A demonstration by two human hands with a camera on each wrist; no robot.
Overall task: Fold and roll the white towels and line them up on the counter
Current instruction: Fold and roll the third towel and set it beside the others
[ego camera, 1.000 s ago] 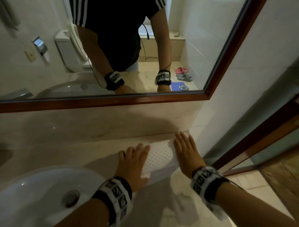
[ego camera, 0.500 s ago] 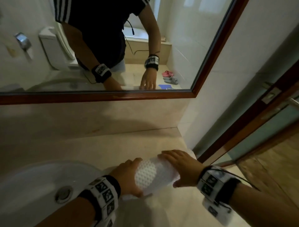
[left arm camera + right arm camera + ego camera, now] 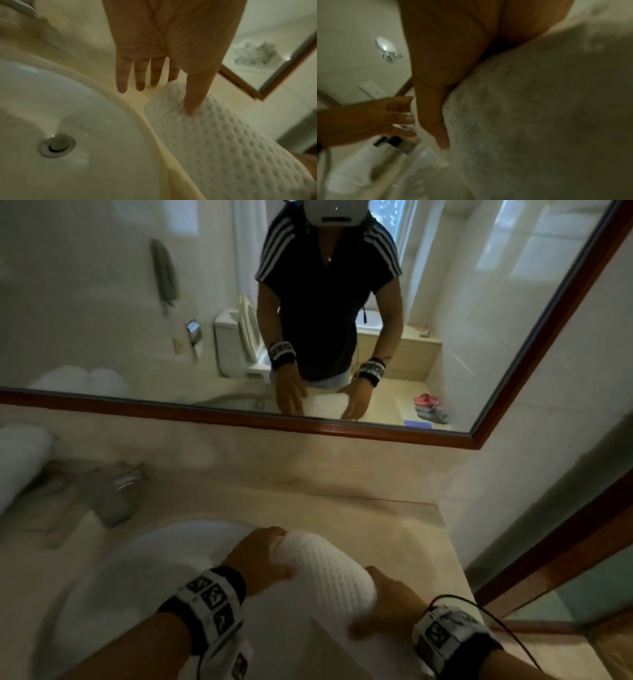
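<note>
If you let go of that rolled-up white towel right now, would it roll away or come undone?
Probably it would loosen: the rolled towel is soft waffle cloth, held at each end by the left hand and right hand. It might also roll, being round and lying beside the sink.

Lighting dim and warm throughout. Head view: motion blur at left, straight mirror frame (image 3: 239,419) bowed by wide-angle distortion. Left wrist view: soft focus, faint glare on the sink (image 3: 72,121). Right wrist view: darkest, heavily smeared, near surfaces grainy, shadowed.
</note>
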